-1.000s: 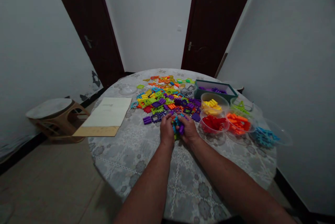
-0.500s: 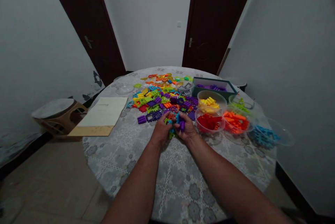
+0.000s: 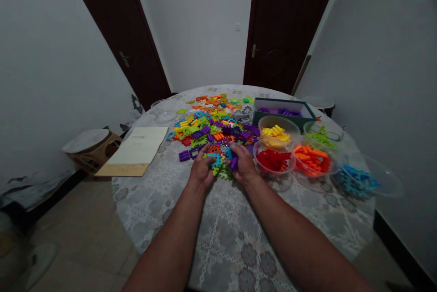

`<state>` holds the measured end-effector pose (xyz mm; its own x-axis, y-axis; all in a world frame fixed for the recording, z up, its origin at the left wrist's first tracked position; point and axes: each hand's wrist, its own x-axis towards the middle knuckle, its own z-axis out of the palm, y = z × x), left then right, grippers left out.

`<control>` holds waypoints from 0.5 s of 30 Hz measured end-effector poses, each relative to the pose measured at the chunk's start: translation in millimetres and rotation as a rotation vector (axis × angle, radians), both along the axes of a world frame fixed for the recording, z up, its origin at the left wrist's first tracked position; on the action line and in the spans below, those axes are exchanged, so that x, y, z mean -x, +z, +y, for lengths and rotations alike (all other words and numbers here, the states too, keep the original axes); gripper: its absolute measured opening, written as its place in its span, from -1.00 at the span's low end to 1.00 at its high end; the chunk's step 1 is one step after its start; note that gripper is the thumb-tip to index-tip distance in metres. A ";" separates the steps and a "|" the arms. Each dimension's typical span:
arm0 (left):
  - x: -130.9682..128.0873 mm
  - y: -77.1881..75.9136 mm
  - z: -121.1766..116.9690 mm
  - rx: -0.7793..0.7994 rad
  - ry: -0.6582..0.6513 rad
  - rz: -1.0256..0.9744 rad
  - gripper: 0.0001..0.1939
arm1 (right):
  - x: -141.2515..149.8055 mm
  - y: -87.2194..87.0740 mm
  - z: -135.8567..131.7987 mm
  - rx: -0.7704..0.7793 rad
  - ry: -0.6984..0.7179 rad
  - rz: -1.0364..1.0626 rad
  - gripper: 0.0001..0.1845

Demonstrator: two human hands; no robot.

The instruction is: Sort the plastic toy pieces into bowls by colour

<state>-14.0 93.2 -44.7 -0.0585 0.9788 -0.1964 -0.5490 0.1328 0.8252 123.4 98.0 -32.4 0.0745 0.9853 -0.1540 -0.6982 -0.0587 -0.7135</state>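
Observation:
My left hand [image 3: 201, 169] is closed around toothed plastic building pieces; a blue piece [image 3: 214, 160] shows at its thumb. Green toothed pieces [image 3: 222, 171] lie between the two hands, and I cannot tell whether they are held or rest on the table. My right hand [image 3: 244, 164] is closed on a purple ribbed piece [image 3: 234, 163], with a blue piece [image 3: 229, 152] at its fingertips. Just beyond both hands spreads a mixed pile of colourful building pieces [image 3: 206, 130]. A purple ribbed piece [image 3: 184, 156] lies left of my left hand.
Clear tubs on the right hold yellow pieces [image 3: 276, 133], red pieces [image 3: 273, 160], orange pieces [image 3: 311, 160], green pieces [image 3: 321, 136] and blue pieces [image 3: 357, 180]. Behind them stands a dark green box [image 3: 300, 121] with purple pieces. A paper sheet [image 3: 136, 148] lies at the left edge.
My hands have moved slightly apart, my left hand shifting left. More of the blue and green pieces between them now shows. The camera view has shifted a little.

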 end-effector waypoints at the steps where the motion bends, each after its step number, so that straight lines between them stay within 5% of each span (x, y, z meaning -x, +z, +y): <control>1: 1.5 0.0 1.8 0.006 0.005 -0.065 -0.02 | 1.9 -2.4 1.0 0.005 -0.046 -0.021 -0.56; 7: 2.3 1.6 5.6 0.042 0.021 -0.233 -0.09 | 8.3 -7.1 3.4 0.057 -0.304 -0.256 -0.54; 15: -9.9 4.0 1.2 0.082 0.005 -0.282 -0.23 | 17.9 -13.3 1.0 0.040 -0.293 -0.348 -0.50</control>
<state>-4.1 94.4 -40.7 0.0045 0.9587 -0.2845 -0.7560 0.1895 0.6266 105.4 99.0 -45.7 0.4030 0.9088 -0.1078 -0.4082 0.0731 -0.9099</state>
